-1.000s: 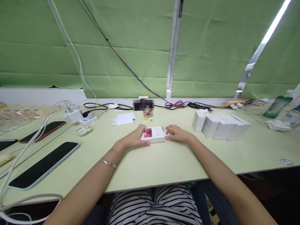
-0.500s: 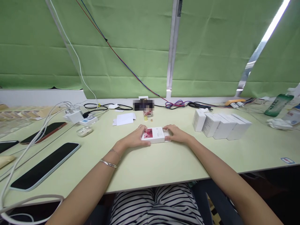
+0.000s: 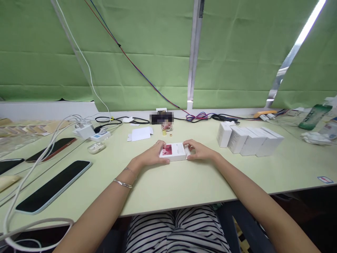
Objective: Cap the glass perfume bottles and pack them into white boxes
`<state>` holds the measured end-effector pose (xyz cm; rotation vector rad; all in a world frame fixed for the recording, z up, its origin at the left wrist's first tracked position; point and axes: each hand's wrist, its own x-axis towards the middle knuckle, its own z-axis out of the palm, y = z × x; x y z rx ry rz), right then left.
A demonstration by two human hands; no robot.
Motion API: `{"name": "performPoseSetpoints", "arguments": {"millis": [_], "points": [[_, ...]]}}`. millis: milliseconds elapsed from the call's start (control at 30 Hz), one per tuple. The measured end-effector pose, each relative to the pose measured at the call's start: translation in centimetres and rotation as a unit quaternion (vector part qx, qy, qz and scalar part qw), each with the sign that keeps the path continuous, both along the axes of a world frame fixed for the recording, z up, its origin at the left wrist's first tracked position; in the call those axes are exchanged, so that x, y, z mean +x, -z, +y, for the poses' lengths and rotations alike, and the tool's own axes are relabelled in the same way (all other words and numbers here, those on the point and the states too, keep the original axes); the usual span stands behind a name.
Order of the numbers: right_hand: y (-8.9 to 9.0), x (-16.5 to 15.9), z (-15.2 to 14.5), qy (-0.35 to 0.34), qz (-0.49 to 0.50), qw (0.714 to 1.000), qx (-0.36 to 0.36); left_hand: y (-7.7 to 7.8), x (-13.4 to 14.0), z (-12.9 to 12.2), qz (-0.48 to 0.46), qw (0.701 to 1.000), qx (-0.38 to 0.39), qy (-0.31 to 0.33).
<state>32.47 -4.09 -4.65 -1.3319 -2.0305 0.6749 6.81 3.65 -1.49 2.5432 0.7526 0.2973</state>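
A small white cardboard box with a pinkish-red picture on its top lies flat on the table in front of me. My left hand is closed around its left end, thumb along the near side. At the right end, a white end flap stands out from the box. My right hand has its thumb and fingers curled about this flap, pinching at its edges. What lies inside the box is hidden.
Several white boxes stand in a row at right. A folded white sheet and a small yellow item lie beyond my hands. Phones, a white case and cables are at left; a green bottle is far right.
My right hand has shifted slightly at the box's right end, and the flap there now slants more. My left hand keeps its hold.
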Motion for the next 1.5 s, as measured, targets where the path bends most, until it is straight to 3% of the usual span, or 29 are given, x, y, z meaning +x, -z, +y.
{"name": "performPoseSetpoints", "arguments": {"millis": [233,667,1500], "points": [[0.0,-0.6,0.0,0.055,0.040,0.997,-0.034,0.2,-0.1,0.2,-0.004,1.000,0.000,0.007],[-0.1,-0.9,0.0,0.021,0.058,0.998,-0.012,-0.4,0.0,-0.3,0.001,1.000,0.001,-0.003],[0.3,-1.3,0.1,0.038,0.092,0.995,-0.004,-0.3,0.0,-0.3,-0.012,1.000,-0.007,0.010]]}}
